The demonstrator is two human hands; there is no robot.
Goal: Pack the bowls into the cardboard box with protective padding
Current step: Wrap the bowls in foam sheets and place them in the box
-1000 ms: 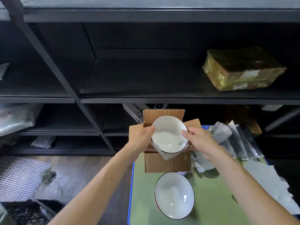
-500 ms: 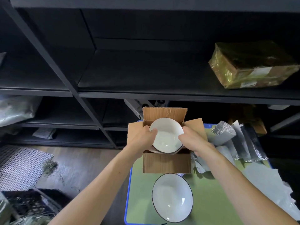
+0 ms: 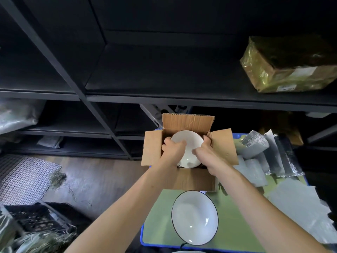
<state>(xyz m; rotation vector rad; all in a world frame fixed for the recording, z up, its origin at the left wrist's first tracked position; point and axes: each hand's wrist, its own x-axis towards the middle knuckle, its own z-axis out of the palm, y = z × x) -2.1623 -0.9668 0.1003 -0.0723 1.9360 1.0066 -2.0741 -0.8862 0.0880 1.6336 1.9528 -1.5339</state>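
1. Seating step: left hand (image 3: pixel 172 150) and right hand (image 3: pixel 206 155) curl round opposite rims of the bowl (image 3: pixel 189 143), inside the cardboard box (image 3: pixel 187 121).
2. Next, probably: release, then padding (image 3: pixel 255 167) from right of the grip.

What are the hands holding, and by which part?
The bowl in the box, by its rim: the left hand grips its left edge, the right hand its right edge.
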